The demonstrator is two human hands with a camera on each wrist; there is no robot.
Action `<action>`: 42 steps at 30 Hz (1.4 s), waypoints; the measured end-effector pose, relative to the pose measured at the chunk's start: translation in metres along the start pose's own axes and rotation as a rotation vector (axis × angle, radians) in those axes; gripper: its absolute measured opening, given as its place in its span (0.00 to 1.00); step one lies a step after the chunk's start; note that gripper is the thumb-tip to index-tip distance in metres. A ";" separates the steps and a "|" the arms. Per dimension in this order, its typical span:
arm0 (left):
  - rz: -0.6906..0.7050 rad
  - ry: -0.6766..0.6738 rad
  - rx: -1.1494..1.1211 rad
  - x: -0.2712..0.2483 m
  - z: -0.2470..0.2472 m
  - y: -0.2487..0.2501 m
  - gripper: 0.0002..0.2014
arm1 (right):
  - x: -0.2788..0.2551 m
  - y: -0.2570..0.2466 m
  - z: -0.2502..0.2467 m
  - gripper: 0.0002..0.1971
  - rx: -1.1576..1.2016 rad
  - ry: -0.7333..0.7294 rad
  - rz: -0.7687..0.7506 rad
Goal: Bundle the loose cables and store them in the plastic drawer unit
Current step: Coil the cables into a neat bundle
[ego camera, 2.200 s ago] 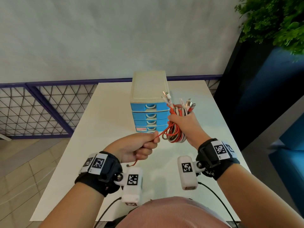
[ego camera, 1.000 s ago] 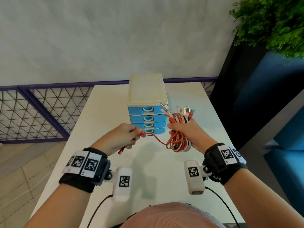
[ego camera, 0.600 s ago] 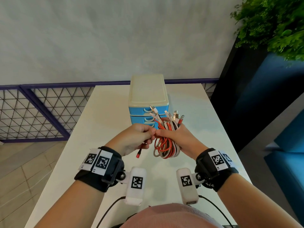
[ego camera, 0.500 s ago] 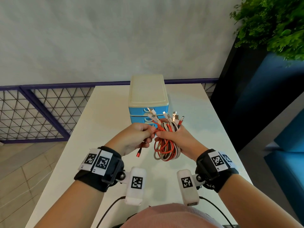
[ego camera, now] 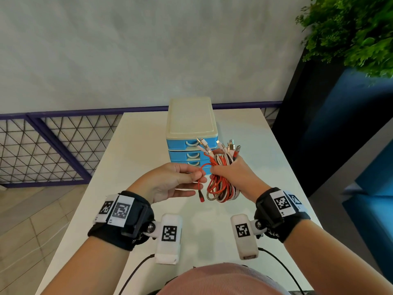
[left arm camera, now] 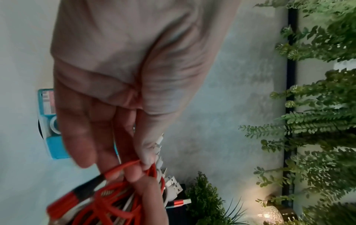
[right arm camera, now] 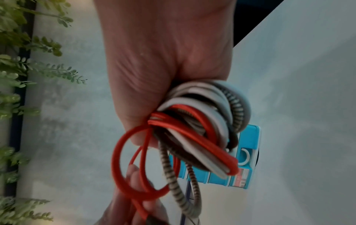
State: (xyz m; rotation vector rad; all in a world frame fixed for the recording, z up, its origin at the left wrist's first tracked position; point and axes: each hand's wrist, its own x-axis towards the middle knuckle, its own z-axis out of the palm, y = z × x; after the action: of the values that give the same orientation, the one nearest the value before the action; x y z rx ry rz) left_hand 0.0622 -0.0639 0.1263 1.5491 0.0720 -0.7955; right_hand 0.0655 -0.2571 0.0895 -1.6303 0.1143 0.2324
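Observation:
My right hand (ego camera: 230, 177) grips a coiled bundle of red, white and braided cables (ego camera: 221, 184) above the table, with the plug ends (ego camera: 230, 145) sticking up past the fist. The same bundle (right arm camera: 194, 130) fills the right wrist view. My left hand (ego camera: 176, 182) pinches the loose red cable end (ego camera: 200, 182) right beside the bundle, and its plug (ego camera: 201, 198) hangs down. The left wrist view shows thumb and finger on that red cable (left arm camera: 127, 165). The plastic drawer unit (ego camera: 191, 133), cream top with blue drawers, stands just behind the hands with all drawers closed.
The white table (ego camera: 136, 150) runs out to the left and right of the unit. A purple wire-mesh fence (ego camera: 53, 145) stands at the left, a grey wall behind. A dark planter with green foliage (ego camera: 350, 33) is at the right.
My left hand, earlier out to the left with the red cable stretched, has come in beside the bundle. The red cable now forms a small loop there. The bundle has stayed in my right hand.

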 end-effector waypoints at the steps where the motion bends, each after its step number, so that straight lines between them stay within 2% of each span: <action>1: 0.009 0.023 -0.015 0.001 0.001 0.000 0.06 | 0.000 -0.001 0.000 0.20 0.027 -0.030 -0.005; 4: 0.039 0.069 -0.072 0.003 0.005 0.001 0.06 | -0.003 -0.005 0.003 0.17 0.179 -0.131 -0.039; 9: 0.079 0.106 -0.136 0.005 0.015 0.002 0.04 | -0.004 -0.008 0.007 0.36 0.298 -0.272 -0.004; 14: 0.103 0.186 -0.217 0.004 0.018 0.004 0.06 | -0.005 -0.007 0.009 0.41 0.199 -0.361 0.020; 15: 0.106 0.206 -0.229 0.005 0.018 0.003 0.09 | -0.006 -0.007 0.010 0.40 0.172 -0.367 0.016; 17: 0.102 0.210 -0.229 0.006 0.019 0.001 0.10 | -0.008 -0.007 0.012 0.30 0.111 -0.362 -0.029; 21: 0.123 0.177 -0.159 0.003 0.013 -0.001 0.06 | -0.009 -0.009 0.010 0.18 -0.022 -0.316 -0.036; 23: 0.205 0.204 0.020 0.000 0.010 0.001 0.06 | -0.006 -0.008 0.008 0.13 -0.082 -0.268 0.008; 25: 0.381 0.307 0.421 -0.003 0.006 0.002 0.09 | -0.005 -0.007 0.006 0.11 -0.077 -0.257 0.059; 27: 0.580 0.362 0.957 -0.004 0.002 -0.002 0.21 | -0.004 -0.010 0.006 0.11 -0.058 -0.283 0.110; 28: 0.661 0.328 1.190 -0.003 0.001 -0.006 0.31 | -0.004 -0.013 0.007 0.10 -0.055 -0.308 0.133; 30: 0.744 0.244 1.528 0.003 -0.001 -0.013 0.46 | -0.004 -0.019 0.009 0.10 -0.055 -0.380 0.165; 31: 0.764 0.239 1.640 0.005 -0.001 -0.016 0.50 | -0.004 -0.021 0.010 0.10 -0.062 -0.427 0.175; 35: 0.988 0.350 1.833 0.008 0.000 -0.022 0.46 | -0.006 -0.032 0.010 0.07 -0.161 -0.559 0.224; 39: 1.088 0.344 1.947 0.011 -0.001 -0.029 0.42 | -0.006 -0.035 0.010 0.05 -0.218 -0.668 0.331; 42: 1.194 0.287 1.883 0.016 0.000 -0.023 0.34 | -0.006 -0.032 0.014 0.07 -0.221 -0.727 0.394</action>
State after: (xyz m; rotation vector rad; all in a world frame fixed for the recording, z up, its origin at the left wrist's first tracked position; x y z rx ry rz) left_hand 0.0626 -0.0668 0.0990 2.7526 -1.6527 0.6978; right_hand 0.0652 -0.2416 0.1215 -1.6341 -0.1552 1.1535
